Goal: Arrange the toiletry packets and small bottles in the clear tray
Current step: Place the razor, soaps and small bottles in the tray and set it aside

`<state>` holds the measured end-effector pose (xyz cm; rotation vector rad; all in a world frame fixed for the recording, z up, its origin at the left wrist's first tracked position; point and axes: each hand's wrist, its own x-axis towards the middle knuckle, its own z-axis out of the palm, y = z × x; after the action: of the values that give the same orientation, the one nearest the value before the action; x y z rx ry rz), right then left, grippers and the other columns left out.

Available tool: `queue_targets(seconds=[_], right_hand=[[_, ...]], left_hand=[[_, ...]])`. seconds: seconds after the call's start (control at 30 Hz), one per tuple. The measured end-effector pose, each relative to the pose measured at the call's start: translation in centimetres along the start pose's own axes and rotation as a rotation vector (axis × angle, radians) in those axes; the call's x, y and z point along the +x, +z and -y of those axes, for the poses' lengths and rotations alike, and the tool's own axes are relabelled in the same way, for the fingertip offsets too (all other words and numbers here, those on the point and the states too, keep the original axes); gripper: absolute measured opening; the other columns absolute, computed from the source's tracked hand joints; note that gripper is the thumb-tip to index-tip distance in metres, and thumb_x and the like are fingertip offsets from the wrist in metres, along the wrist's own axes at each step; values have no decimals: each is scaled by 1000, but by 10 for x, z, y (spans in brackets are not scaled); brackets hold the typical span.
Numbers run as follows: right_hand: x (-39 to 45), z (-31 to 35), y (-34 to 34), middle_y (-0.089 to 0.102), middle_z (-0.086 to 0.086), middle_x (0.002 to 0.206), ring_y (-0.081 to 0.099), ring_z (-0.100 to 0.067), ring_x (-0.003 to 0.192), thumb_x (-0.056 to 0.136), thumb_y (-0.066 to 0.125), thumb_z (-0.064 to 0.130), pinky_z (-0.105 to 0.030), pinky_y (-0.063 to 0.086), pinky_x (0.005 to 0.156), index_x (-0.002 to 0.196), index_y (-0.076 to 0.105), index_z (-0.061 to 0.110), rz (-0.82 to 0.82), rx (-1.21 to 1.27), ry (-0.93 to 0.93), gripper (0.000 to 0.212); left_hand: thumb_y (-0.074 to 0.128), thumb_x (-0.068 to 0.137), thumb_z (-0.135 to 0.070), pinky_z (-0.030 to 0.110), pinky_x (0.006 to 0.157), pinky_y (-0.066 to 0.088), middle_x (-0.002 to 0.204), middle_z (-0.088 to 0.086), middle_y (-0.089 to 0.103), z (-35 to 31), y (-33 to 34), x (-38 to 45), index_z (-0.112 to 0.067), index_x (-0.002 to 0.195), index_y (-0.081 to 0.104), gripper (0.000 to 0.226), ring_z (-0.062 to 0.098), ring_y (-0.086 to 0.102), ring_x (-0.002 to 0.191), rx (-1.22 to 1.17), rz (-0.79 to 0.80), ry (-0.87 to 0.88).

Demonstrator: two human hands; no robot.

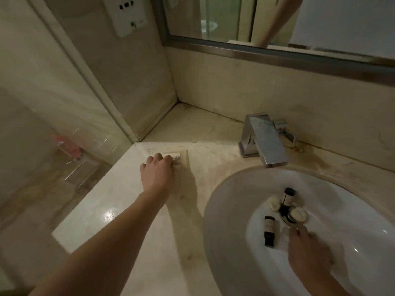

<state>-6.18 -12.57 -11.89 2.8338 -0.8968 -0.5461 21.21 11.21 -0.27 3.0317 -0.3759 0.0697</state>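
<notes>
Marble counter (119, 210) is where we've got our left hand (157, 174), fingers curled down over the clear tray (181, 160) near the wall corner, but the tray is so see-through and so covered that we can't tell whether the grip actually pinches it. Over in the sink (230, 210) lie two small dark bottles (268, 231), one half lost against the drain (287, 216), plus two pale round things too blurry to name. Our right hand (307, 251) is smeared with motion, fingertips down in the basin near the drain, so we can't tell if that grip is spread or closed.

Label on the small dark bottle (269, 228) in the sink is too blurred to read.
</notes>
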Motion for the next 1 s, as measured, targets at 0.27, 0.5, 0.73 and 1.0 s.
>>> queue_targets(seconds=[0.27, 0.5, 0.73, 1.0], right_hand=[[-14, -23, -27, 62, -22, 73, 57, -40, 76, 54, 78, 12, -41, 46, 62, 71, 59, 1, 63, 428, 261, 27], [-28, -47, -104, 62, -19, 97, 55, -31, 82, 84, 57, 6, -35, 42, 73, 98, 59, 5, -204, 1720, 673, 14], [-101, -89, -161, 59, -9, 88, 56, -21, 79, 90, 48, 7, -32, 46, 71, 101, 63, 9, 5, 2503, 657, 18], [-183, -159, -153, 63, -20, 116, 58, -39, 107, 79, 58, 14, -53, 46, 95, 107, 64, 10, 12, 2707, 622, 29]], left_hand=[[44, 93, -12, 36, 88, 37, 108, 11, 56, -17, -6, -21, -8, 103, 60, 19, 30, 48, 104, -436, -47, -19], [48, 90, -7, 34, 68, 41, 74, 7, 51, -81, -61, -79, -15, 74, 58, 20, 24, 48, 72, -1265, 381, -200], [37, 83, -16, 42, 80, 47, 103, 22, 64, -160, -94, -155, 6, 117, 56, 45, 35, 62, 90, -1864, 1322, -364], [38, 77, -20, 31, 58, 50, 78, 14, 60, -235, -123, -234, 1, 96, 56, 34, 27, 60, 59, -1827, 1644, -326]])
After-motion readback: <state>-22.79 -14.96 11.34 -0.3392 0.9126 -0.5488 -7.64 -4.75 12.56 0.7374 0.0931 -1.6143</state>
